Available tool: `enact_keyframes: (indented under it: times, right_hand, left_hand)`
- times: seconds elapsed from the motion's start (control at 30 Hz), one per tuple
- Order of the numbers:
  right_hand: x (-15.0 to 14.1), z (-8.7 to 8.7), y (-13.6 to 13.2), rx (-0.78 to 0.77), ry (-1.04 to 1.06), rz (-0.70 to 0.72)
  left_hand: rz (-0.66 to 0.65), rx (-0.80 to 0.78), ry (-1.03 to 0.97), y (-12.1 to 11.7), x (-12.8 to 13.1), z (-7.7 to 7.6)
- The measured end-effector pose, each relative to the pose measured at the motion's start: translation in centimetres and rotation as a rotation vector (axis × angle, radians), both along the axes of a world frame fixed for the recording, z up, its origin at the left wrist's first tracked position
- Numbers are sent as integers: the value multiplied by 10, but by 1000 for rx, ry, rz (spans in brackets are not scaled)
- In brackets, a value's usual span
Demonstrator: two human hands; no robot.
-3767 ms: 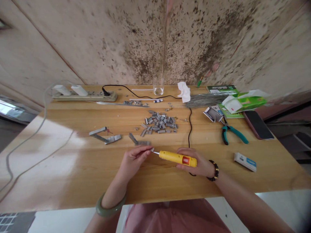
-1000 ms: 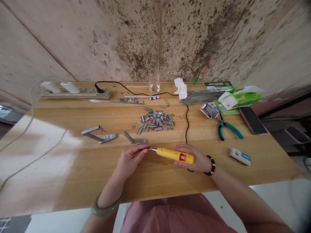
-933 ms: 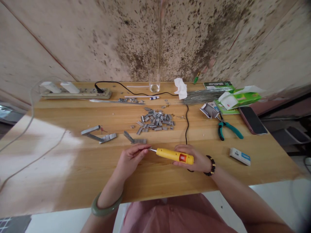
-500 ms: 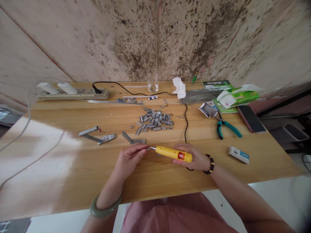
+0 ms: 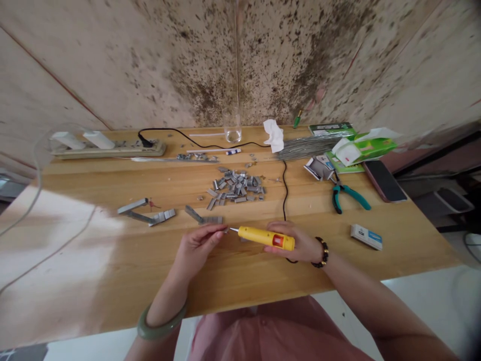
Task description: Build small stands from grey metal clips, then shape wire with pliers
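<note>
My right hand (image 5: 300,242) is wrapped around a yellow hot glue gun (image 5: 263,237) that lies nearly level, its pale nozzle pointing left. Just left of that nozzle, my left hand (image 5: 197,246) pinches a small grey metal piece (image 5: 226,231) between thumb and fingertips; most of the piece is hidden. Whether nozzle and piece touch, I cannot tell. Beyond my left hand lies a grey strip of staple-like pieces (image 5: 212,220) with another strip tilted up from it. A heap of small grey metal pieces (image 5: 236,186) is spread farther back.
A joined zigzag of grey strips (image 5: 139,213) lies at left. A power strip (image 5: 124,149), a glass of water (image 5: 233,134) and a bundle of thin wires (image 5: 311,146) line the back. Teal-handled pliers (image 5: 351,196), a phone (image 5: 385,180) and a small box (image 5: 366,236) are on the right.
The whole scene has shifted slightly left in view. Both hands keep almost the same pose, with the glue gun's nozzle still close to the pinched metal piece.
</note>
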State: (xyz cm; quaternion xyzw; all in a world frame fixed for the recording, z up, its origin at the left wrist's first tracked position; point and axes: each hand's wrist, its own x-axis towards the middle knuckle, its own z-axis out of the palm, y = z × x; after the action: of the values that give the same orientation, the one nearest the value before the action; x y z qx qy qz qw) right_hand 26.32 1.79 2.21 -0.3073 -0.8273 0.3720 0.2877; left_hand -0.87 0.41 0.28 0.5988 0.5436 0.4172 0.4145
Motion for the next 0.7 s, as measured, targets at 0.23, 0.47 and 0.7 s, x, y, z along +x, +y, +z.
enact_keyframes:
  times: [0.23, 0.47, 0.7]
  right_hand:
    - [0, 0, 0, -9, -5, 11]
    - [-1, 2, 0, -10, 1, 16]
    - [-1, 4, 0, -20, 7, 18]
  left_hand:
    - [10, 4, 10, 1, 2, 2]
    - [11, 16, 10, 2, 1, 2]
    - [11, 6, 11, 1, 1, 4]
